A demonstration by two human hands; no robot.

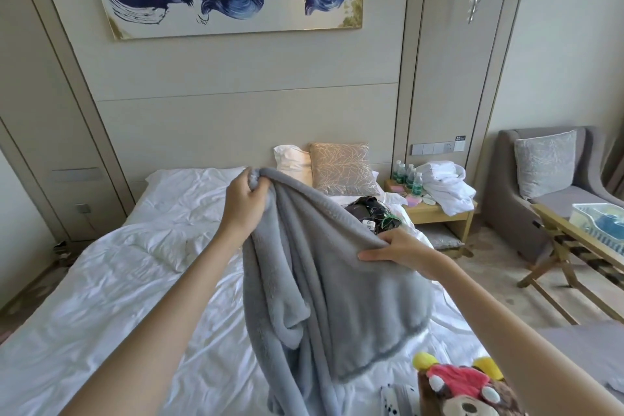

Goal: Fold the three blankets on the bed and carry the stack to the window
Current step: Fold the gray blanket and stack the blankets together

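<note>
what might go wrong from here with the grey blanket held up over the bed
1. The grey blanket hangs bunched and twisted between the left hand and right hand, so a fold started now would likely come out uneven.
2. Its lower end trails on the bed near the plush toy; a shake could drag or bury the toy.
3. Black gear with cables lies just behind the blanket and might snag when it is spread.

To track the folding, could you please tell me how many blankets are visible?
1: the grey blanket, held above the bed by the left hand and right hand. Spotted fabric at the bottom edge may be another.
</note>
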